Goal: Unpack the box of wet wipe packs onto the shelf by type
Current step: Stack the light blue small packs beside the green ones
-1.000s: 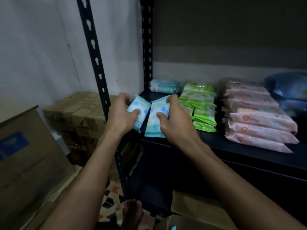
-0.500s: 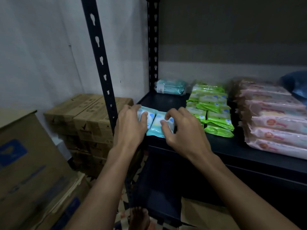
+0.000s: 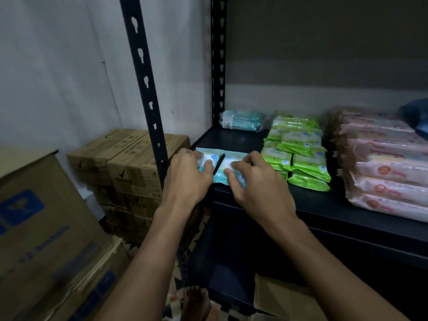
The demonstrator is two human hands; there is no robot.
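Both blue packs (image 3: 228,169), upright a second ago, now lie flat under spread fingers (image 3: 209,163).

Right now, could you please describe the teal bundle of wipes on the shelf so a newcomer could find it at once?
Start at the black shelf and follow its left edge to the rear upright post. At that post's foot lies the teal bundle, behind the two light blue packs at the front edge and left of the green packs. It alone is darker teal, clear-wrapped, and sits apart in the back corner.

Hands (image 3: 187,179) (image 3: 259,181) press (seemingly) blue packs (image 3: 222,163).
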